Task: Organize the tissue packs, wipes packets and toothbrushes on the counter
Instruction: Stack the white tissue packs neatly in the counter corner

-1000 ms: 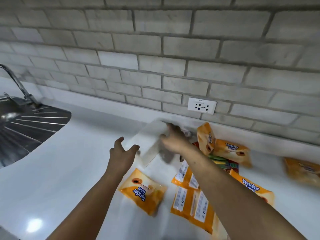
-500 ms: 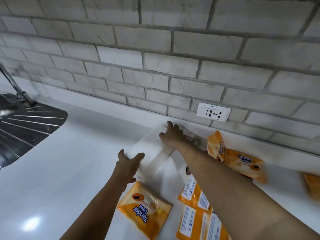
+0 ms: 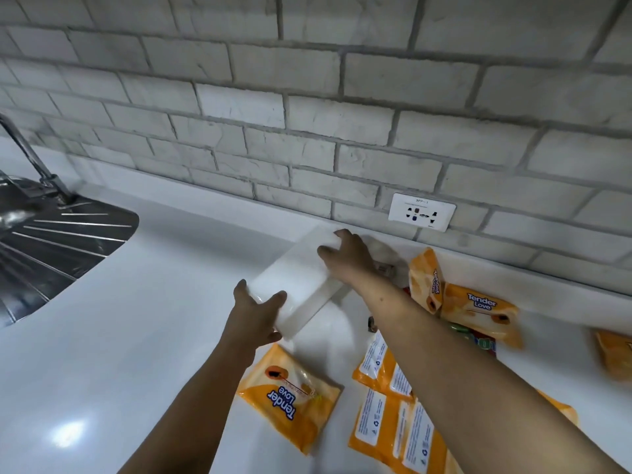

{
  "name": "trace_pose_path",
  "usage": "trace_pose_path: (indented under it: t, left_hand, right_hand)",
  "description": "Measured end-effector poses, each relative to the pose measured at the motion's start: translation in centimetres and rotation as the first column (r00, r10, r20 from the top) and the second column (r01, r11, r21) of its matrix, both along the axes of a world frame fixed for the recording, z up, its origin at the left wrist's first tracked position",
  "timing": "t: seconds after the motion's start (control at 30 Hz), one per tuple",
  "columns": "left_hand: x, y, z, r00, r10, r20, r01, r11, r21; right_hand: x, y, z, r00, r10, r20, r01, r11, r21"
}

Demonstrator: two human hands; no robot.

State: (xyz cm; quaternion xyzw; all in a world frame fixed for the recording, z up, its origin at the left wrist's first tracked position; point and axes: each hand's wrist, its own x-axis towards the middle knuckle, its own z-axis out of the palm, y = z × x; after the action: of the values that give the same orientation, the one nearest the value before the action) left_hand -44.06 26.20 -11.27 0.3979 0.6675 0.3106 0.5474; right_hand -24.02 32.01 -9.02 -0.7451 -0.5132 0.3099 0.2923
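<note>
A white tissue pack (image 3: 301,280) lies slanted on the white counter (image 3: 136,319) near the back wall. My left hand (image 3: 256,314) grips its near end, thumb and fingers around the corner. My right hand (image 3: 349,256) rests on its far end, fingers curled over the top edge. Several orange "Tender Love" wipes packets lie around: one face up (image 3: 290,398) below my left hand, several face down (image 3: 393,415) under my right forearm, more by the wall (image 3: 475,307). A colourful toothbrush package (image 3: 478,338) shows partly behind my right forearm.
A steel sink drainboard (image 3: 58,244) with a tap (image 3: 30,159) fills the left. A wall socket (image 3: 422,212) sits on the grey brick backsplash above the packs. Another orange packet (image 3: 614,354) lies at the right edge.
My left hand has closed onto the near end of the white tissue pack, which it was only reaching toward before. The pack has settled flatter; my right hand stays on its far end.
</note>
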Motion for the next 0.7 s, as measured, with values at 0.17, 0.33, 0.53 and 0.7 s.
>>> trace_pose_path:
  t: [0.17,0.33,0.53,0.7]
  left_hand:
    - [-0.5,-2.8,3.4,1.000,0.027,0.008,-0.028,0.989,0.146]
    - [-0.4,-6.0,6.5,1.000,0.012,-0.004,-0.010,0.964,0.265]
    - [0.7,-10.1,8.9,0.998,-0.054,0.029,0.041,0.938,0.345]
    - [2.6,-12.9,9.9,0.992,-0.124,0.038,0.100,0.915,0.391]
  right_hand:
    - [0.5,-3.8,3.2,0.997,-0.048,-0.058,0.054,0.993,0.106]
    - [1.6,-8.3,6.0,0.994,-0.096,-0.061,0.105,0.981,0.165]
    - [3.3,-14.5,8.0,0.985,-0.154,-0.082,0.171,0.944,0.282]
    - [5.5,-20.2,9.2,0.964,-0.203,-0.174,0.253,0.902,0.351]
